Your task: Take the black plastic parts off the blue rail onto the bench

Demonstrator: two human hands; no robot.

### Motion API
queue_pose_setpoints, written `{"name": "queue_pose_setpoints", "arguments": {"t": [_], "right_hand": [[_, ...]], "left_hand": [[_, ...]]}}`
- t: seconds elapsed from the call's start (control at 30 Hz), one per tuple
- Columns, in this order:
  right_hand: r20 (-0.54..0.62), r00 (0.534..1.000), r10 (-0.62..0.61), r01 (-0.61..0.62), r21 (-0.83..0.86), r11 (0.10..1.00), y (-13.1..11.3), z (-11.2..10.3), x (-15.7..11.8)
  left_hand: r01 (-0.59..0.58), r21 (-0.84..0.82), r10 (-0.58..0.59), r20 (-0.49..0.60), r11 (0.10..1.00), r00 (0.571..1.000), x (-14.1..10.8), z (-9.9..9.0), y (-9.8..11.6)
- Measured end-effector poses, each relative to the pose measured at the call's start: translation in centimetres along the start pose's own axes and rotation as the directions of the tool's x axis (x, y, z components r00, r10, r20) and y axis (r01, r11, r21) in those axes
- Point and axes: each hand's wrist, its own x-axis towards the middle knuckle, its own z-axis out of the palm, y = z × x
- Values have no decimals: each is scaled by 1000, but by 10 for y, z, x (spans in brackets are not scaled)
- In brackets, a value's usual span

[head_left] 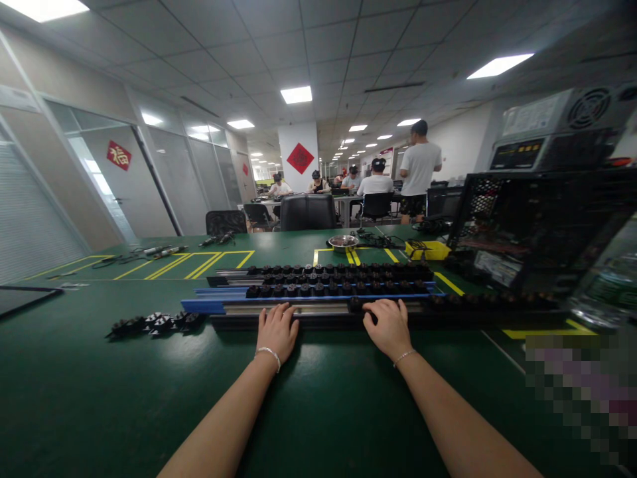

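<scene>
A long dark metal rail [318, 309] lies crosswise on the green table in front of me. My left hand [279, 334] rests over its front edge, fingers stretched out and slightly apart. Further right on the same rail is my right hand [389, 328], fingers bent a little and spread, the index finger close beside a small black block [355, 303] on the rail. Whether that finger touches the block I cannot tell. More black pieces [492, 301] line the rail's right end. Behind it are blue rails [204, 305] and rows of black pieces with round tops [318, 289].
Loose black pieces [154, 323] lie left of the rail. Farther back are a metal bowl [343, 243], a yellow tray [426, 250] and cables [375, 238]. A black computer case [542, 229] stands at the right. People [421, 162] are beyond the table.
</scene>
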Motion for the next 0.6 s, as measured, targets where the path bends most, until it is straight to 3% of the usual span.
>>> {"name": "queue_pose_setpoints", "arguments": {"t": [0.6], "right_hand": [[19,1000,-11,11,15,1000,-1,1,0]], "left_hand": [[1,-8,-1,-3,1000,1000,-1,0,1]]}}
